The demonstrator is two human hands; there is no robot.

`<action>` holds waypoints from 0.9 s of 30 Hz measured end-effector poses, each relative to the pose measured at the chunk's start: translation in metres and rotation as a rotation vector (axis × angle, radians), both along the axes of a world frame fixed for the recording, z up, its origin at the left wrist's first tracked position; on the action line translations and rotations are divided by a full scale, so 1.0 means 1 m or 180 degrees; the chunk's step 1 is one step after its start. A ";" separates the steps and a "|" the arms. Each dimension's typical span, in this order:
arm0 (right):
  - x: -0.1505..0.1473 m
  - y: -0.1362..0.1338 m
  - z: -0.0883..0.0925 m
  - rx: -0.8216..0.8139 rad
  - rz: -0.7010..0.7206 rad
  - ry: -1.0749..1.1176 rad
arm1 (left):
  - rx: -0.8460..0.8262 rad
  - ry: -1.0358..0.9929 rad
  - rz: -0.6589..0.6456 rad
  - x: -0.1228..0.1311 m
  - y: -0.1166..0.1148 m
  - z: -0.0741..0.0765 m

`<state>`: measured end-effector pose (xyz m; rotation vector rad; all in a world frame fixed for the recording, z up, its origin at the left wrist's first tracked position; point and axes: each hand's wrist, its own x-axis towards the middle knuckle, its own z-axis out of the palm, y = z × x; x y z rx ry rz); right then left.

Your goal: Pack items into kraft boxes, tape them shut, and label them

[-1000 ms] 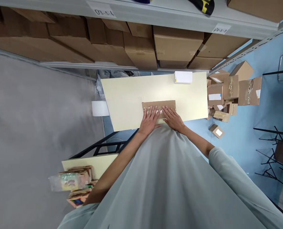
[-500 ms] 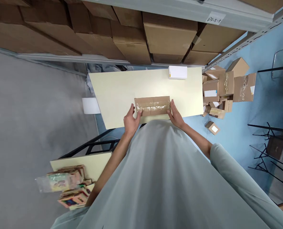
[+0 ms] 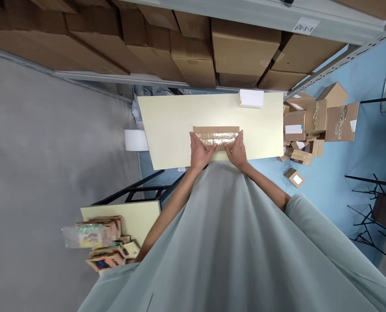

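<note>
A flat brown cardboard parcel (image 3: 216,131) with clear tape along its top lies on the pale yellow table (image 3: 173,125). My left hand (image 3: 200,151) rests on its left near part, fingers stretched flat over the tape. My right hand (image 3: 236,149) lies on its right near part, fingers flat and apart, the thumb pointing inward. Both hands press on the parcel's near edge, which they partly hide.
A small white box (image 3: 251,98) sits at the table's far right edge. Shelving with big cardboard boxes (image 3: 241,47) stands behind. A heap of taped parcels (image 3: 313,123) lies on the blue floor at right. A second table (image 3: 137,219) with colourful packets (image 3: 105,249) is at lower left.
My hands went from flat on the parcel's top to its two ends, and now lie flat on its near part again. The parcel sits slightly farther from me.
</note>
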<state>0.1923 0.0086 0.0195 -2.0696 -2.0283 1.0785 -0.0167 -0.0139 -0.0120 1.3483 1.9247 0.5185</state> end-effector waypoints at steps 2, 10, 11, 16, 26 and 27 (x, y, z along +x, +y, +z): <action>-0.009 0.001 0.001 0.0056 -0.0068 -0.0136 | -0.0037 0.0118 0.0205 0.015 0.003 0.002; -0.008 0.012 0.003 0.0074 -0.0220 -0.0159 | 0.0035 -0.0223 0.0752 0.008 0.012 -0.006; -0.007 0.013 0.000 0.0078 -0.0252 -0.0120 | 0.0015 -0.0293 0.0776 0.005 0.013 -0.006; -0.008 0.015 -0.019 0.0357 -0.0545 0.0016 | -0.0120 -0.0261 0.0735 0.003 0.014 0.000; -0.022 0.027 -0.021 0.0862 -0.0527 -0.0112 | 0.0086 0.0005 0.0747 0.016 0.030 -0.002; -0.026 0.029 -0.021 0.0894 -0.0448 -0.0186 | 0.0119 0.0072 0.0730 0.018 0.033 -0.004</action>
